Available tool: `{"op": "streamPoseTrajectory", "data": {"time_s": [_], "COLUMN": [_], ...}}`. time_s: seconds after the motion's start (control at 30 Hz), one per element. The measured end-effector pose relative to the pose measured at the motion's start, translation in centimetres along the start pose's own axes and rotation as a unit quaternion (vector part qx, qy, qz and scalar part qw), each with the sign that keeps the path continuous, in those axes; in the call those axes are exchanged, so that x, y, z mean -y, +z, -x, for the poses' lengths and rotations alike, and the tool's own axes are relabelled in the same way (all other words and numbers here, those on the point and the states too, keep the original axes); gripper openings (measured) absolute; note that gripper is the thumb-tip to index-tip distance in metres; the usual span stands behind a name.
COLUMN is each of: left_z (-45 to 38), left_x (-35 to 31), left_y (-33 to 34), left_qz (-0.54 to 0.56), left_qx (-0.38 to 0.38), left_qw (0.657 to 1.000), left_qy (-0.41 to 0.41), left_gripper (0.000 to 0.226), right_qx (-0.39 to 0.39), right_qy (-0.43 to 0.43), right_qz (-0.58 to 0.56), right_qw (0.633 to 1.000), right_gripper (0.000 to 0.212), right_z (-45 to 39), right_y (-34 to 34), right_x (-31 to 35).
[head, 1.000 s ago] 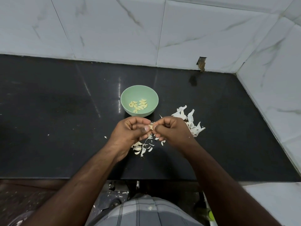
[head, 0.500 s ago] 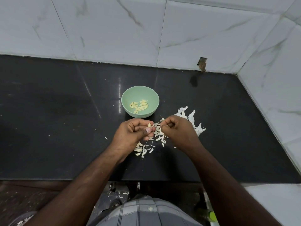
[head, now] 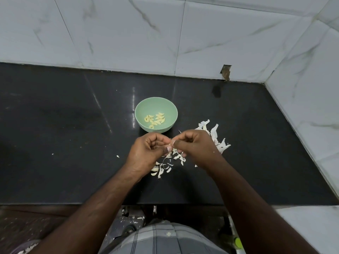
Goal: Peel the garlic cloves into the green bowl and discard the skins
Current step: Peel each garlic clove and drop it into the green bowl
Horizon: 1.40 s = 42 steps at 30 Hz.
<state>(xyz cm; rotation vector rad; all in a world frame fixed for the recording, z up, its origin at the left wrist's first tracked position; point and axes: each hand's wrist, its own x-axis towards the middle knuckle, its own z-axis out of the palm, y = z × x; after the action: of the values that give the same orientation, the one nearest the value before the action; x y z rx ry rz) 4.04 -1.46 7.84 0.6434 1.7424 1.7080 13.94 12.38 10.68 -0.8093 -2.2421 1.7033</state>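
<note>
A clove point(head: 170, 143) is pinched between the fingertips of the left hand point(head: 148, 153) and the right hand point(head: 194, 145), which meet just above the worktop point(head: 73, 143). Both hands are curled, thumbs pressed toward forefingers; the clove itself is almost hidden, only a pale sliver being shown where the fingertips touch. Whether its skin is partly off cannot be told.

The bowl point(head: 139, 109) is set just beyond the hands, slightly toward the left one, and a small heap of peeled cloves point(head: 155, 119) is held in it. Loose skins point(head: 170, 160) are scattered under and just behind the hands, and a larger heap of skins point(head: 218, 138) lies beside and beyond the right hand.

The peeling step is judged to be in hand, with a good part of the work done, since many cloves are already in the bowl. For the next move, the skin would need to be pulled free by the right hand, and the bare clove carried the short way forward and dropped into the bowl. The skins are not yet discarded.
</note>
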Motion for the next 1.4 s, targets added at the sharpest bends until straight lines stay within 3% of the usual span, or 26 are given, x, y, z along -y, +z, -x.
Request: {"op": "streamPoseTrajectory", "data": {"time_s": [0.17, 0.33, 0.47, 0.73, 0.9, 0.97, 1.03, 1.13, 1.4], "left_z": [0.0, 0.0, -0.1, 0.0, -0.1, -0.1, -0.1, -0.2, -0.1], "left_x": [0.0, -0.1, -0.1, -0.6, -0.6, -0.7, -0.6, -0.5, -0.7], "left_y": [-0.3, -0.3, -0.1, 1.0, 1.4, 1.5, 1.3, 0.9, 0.8], "left_qz": [0.007, 0.038, 0.057, 0.141, 0.163, 0.182, 0.171, 0.093, -0.025], "left_qx": [-0.010, -0.001, -0.005, -0.053, -0.073, -0.076, -0.076, -0.073, -0.057], "left_qw": [1.000, 0.999, 0.998, 0.984, 0.978, 0.975, 0.979, 0.993, 0.998], "left_qy": [0.002, -0.008, -0.028, -0.091, -0.107, -0.101, -0.076, -0.032, 0.030], "left_gripper": [0.014, 0.012, 0.010, 0.006, 0.006, 0.007, 0.008, 0.012, 0.020], "right_qx": [0.037, 0.045, 0.016, -0.132, -0.147, -0.140, -0.111, -0.051, -0.010], "right_qy": [0.031, -0.002, -0.073, -0.164, -0.212, -0.187, -0.111, -0.035, 0.001], "right_qz": [-0.092, -0.107, -0.060, 0.088, 0.145, 0.126, 0.022, -0.112, -0.114], "right_qw": [0.995, 0.993, 0.995, 0.974, 0.955, 0.964, 0.987, 0.992, 0.993], "right_gripper": [0.009, 0.008, 0.006, 0.005, 0.007, 0.005, 0.011, 0.012, 0.007], "right_z": [-0.3, -0.4, 0.0, 0.5, 0.3, 0.2, 0.1, -0.1, -0.6], "right_y": [-0.3, -0.5, -0.2, 1.8, 1.9, 1.7, 1.4, 0.7, -0.2], "right_x": [-0.3, -0.6, -0.8, -1.8, -1.8, -1.3, -0.7, -0.2, -0.4]}}
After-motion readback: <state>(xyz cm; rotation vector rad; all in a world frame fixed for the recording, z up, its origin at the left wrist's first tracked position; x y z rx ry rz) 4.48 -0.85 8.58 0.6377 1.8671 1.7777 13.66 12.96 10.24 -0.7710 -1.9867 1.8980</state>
